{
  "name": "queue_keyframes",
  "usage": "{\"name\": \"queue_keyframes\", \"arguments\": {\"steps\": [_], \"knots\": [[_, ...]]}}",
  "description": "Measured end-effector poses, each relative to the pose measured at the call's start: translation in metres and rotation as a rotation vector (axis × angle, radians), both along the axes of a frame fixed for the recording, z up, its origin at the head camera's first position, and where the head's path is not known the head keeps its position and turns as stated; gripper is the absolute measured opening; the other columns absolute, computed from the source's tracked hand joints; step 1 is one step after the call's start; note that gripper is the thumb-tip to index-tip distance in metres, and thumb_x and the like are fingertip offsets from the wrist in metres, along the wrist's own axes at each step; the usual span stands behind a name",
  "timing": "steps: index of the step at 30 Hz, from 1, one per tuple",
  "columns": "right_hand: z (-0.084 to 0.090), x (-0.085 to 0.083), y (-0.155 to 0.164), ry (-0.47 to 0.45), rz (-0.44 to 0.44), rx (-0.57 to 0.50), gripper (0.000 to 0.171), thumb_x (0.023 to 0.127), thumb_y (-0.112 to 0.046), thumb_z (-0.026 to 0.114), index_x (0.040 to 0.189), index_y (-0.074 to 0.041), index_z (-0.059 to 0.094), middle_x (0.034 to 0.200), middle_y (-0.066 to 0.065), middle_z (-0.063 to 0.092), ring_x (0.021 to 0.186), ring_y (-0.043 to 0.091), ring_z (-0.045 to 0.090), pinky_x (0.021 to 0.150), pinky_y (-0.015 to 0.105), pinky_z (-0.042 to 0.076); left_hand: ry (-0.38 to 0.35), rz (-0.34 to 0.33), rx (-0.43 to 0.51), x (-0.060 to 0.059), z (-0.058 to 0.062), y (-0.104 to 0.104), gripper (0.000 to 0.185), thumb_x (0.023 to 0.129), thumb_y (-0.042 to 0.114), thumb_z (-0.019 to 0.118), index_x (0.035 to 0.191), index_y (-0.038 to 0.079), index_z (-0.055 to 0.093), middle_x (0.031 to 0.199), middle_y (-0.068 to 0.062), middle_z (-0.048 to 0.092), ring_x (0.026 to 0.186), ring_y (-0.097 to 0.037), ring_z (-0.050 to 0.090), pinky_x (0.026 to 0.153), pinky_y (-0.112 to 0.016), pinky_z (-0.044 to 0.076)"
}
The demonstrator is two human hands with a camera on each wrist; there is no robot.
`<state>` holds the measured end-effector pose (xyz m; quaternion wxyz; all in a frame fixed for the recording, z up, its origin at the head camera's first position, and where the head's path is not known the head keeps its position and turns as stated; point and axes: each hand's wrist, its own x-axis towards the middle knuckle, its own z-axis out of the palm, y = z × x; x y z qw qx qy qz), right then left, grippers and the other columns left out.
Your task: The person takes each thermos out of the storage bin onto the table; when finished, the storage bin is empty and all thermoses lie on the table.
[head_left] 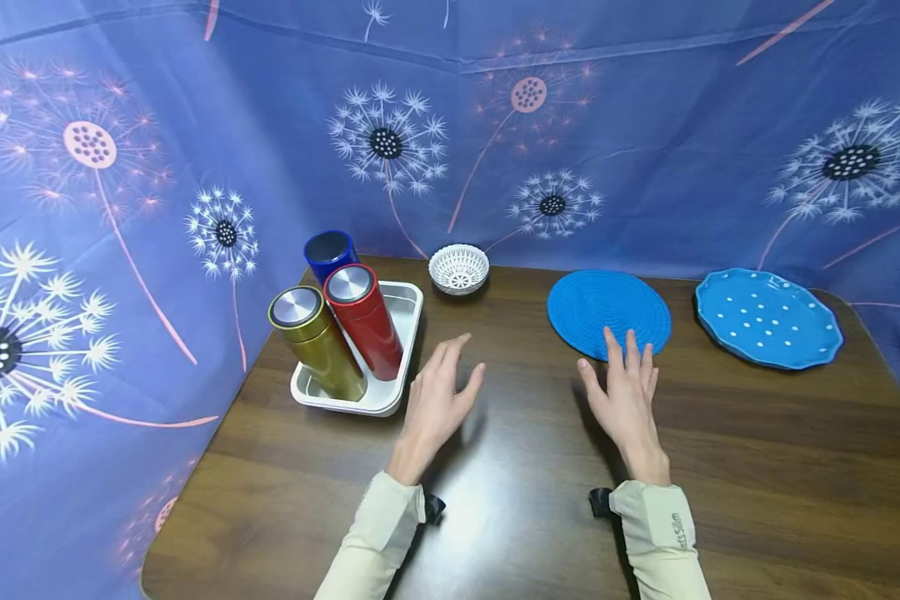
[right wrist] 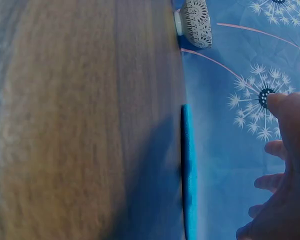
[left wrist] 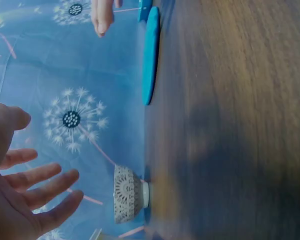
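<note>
Both hands hover over the table [head_left: 757, 467], nothing held. Left hand [head_left: 437, 398] has fingers spread and relaxed, just right of the tray [head_left: 408, 333]; nearest thing is the red flask [head_left: 363, 329]. Right hand [head_left: 627, 392] lies flat, fingers straight, tips over the near edge of the blue mat [head_left: 607, 312]; touching or just above, I can't tell from the head view.

Tray holds three upright flasks: red, gold flask [head_left: 317, 342], blue flask [head_left: 330, 252] behind. White lattice bowl [head_left: 459, 268] sits at the back; blue dotted plate [head_left: 767, 317] is right of the mat.

Judgement: pre-grasp stage, nothing picked yet. Next move likely needs the left hand to wrap a flask body and lift it straight up, clear of its neighbours.

Writing: small print on the right sleeve cuff [head_left: 681, 527], not legible. No labels readable on the flasks.
</note>
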<state>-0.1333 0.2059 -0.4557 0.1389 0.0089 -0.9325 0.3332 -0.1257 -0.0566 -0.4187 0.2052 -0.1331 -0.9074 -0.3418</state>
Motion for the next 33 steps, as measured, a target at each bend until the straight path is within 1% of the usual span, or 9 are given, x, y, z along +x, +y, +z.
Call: {"name": "queue_keyframes", "arguments": {"steps": [4, 7, 10, 15, 21, 23, 25, 28, 33], "knots": [[0.001, -0.001, -0.001, 0.007, 0.009, -0.007, 0.064, 0.096, -0.037, 0.048, 0.149, -0.009, 0.025, 0.152, 0.028, 0.009, 0.137, 0.047, -0.008, 0.101, 0.067, 0.0, 0.018, 0.014, 0.065, 0.004, 0.002, -0.009, 0.033, 0.089, 0.027, 0.062, 0.118, 0.012, 0.06, 0.104, -0.002, 0.065, 0.093, -0.015, 0.062, 0.075, -0.036, 0.049], [0.001, -0.002, -0.003, 0.011, 0.016, -0.013, 0.063, 0.096, -0.036, 0.048, 0.149, -0.009, 0.024, 0.152, 0.028, 0.008, 0.137, 0.047, -0.007, 0.101, 0.067, 0.0, 0.039, 0.017, 0.105, 0.007, 0.002, -0.015, 0.028, 0.088, 0.024, 0.063, 0.112, 0.01, 0.063, 0.101, -0.003, 0.066, 0.089, -0.014, 0.063, 0.072, -0.033, 0.05], [0.001, -0.004, -0.004, 0.019, 0.019, -0.017, 0.063, 0.096, -0.035, 0.049, 0.149, -0.009, 0.025, 0.152, 0.029, 0.009, 0.136, 0.048, -0.006, 0.101, 0.067, 0.0, 0.06, 0.003, 0.154, 0.01, 0.003, -0.022, 0.024, 0.088, 0.021, 0.064, 0.108, 0.009, 0.064, 0.097, -0.003, 0.066, 0.086, -0.015, 0.063, 0.072, -0.032, 0.051], [-0.001, -0.004, -0.005, 0.031, 0.016, -0.027, 0.062, 0.096, -0.033, 0.049, 0.149, -0.009, 0.025, 0.152, 0.028, 0.01, 0.136, 0.049, -0.003, 0.102, 0.066, 0.0, 0.096, -0.012, 0.234, 0.014, 0.004, -0.032, 0.018, 0.087, 0.015, 0.065, 0.102, 0.007, 0.064, 0.091, -0.003, 0.065, 0.083, -0.016, 0.063, 0.072, -0.034, 0.051], [-0.002, -0.003, -0.003, 0.07, -0.003, -0.061, 0.06, 0.096, -0.03, 0.049, 0.147, -0.005, 0.028, 0.151, 0.028, 0.013, 0.136, 0.049, 0.0, 0.105, 0.062, 0.001, 0.156, -0.003, 0.307, 0.017, 0.003, -0.046, 0.012, 0.086, 0.01, 0.065, 0.097, 0.005, 0.064, 0.085, -0.003, 0.064, 0.076, -0.015, 0.061, 0.065, -0.037, 0.052], [-0.002, -0.003, -0.003, 0.081, -0.007, -0.071, 0.059, 0.096, -0.029, 0.049, 0.146, -0.004, 0.029, 0.151, 0.028, 0.014, 0.136, 0.048, 0.001, 0.105, 0.061, 0.002, 0.173, 0.008, 0.324, 0.018, 0.002, -0.05, 0.011, 0.086, 0.009, 0.065, 0.096, 0.004, 0.064, 0.084, -0.003, 0.064, 0.075, -0.014, 0.061, 0.064, -0.036, 0.052], [-0.001, -0.003, -0.004, 0.084, -0.01, -0.078, 0.059, 0.096, -0.028, 0.049, 0.146, -0.004, 0.029, 0.151, 0.028, 0.014, 0.137, 0.047, 0.001, 0.105, 0.061, 0.002, 0.183, 0.029, 0.329, 0.02, 0.001, -0.056, 0.011, 0.086, 0.008, 0.065, 0.096, 0.003, 0.064, 0.083, -0.003, 0.065, 0.074, -0.013, 0.06, 0.064, -0.033, 0.052], [-0.003, -0.002, -0.005, 0.076, -0.011, -0.087, 0.059, 0.096, -0.028, 0.049, 0.147, -0.005, 0.028, 0.151, 0.028, 0.014, 0.137, 0.047, 0.001, 0.106, 0.061, 0.002, 0.201, 0.061, 0.329, 0.023, -0.001, -0.065, 0.012, 0.085, 0.008, 0.066, 0.094, 0.002, 0.065, 0.081, -0.003, 0.065, 0.074, -0.012, 0.061, 0.063, -0.033, 0.051], [-0.006, 0.001, -0.006, 0.075, -0.016, -0.098, 0.059, 0.097, -0.027, 0.048, 0.147, -0.005, 0.027, 0.151, 0.028, 0.013, 0.136, 0.047, 0.003, 0.106, 0.061, 0.004, 0.217, 0.099, 0.341, 0.028, -0.004, -0.082, 0.015, 0.082, 0.007, 0.07, 0.095, 0.001, 0.065, 0.083, -0.005, 0.067, 0.074, -0.015, 0.062, 0.061, -0.039, 0.05]]}}
